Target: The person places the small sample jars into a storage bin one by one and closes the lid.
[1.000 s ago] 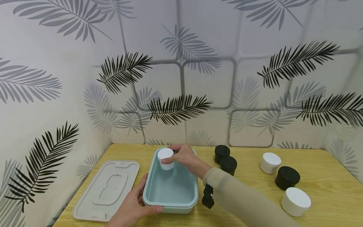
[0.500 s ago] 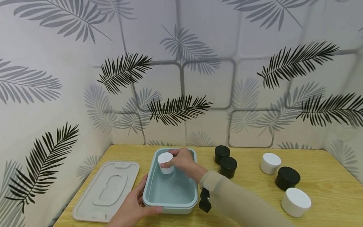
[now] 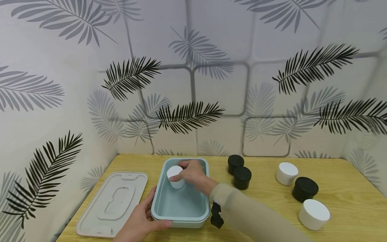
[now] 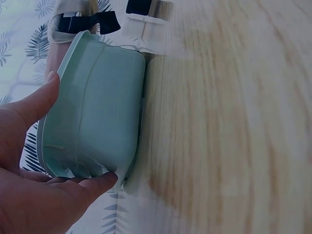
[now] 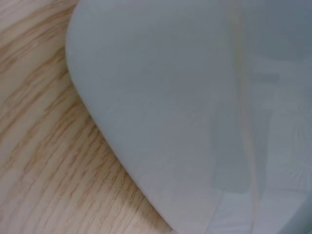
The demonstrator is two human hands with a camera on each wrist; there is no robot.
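The right hand [image 3: 190,173] grips a small white jar [image 3: 175,177] inside the far end of the teal container [image 3: 180,210], while the left hand [image 3: 142,222] clasps that container's near left corner. The container sits on a light wooden bench [image 3: 347,195] set in a corner walled with palm-leaf wallpaper [image 3: 193,77]. Left of the container lies its pale lid [image 3: 112,203]; to its right stand two black jars [image 3: 239,171], then two white jars [image 3: 286,173] and another black jar [image 3: 304,189].

wooden table [image 3: 347,174] | teal tub [image 3: 157,205], lid [image 3: 112,205], apparently six jars: three black [image 3: 242,177], three white [image 3: 313,214]
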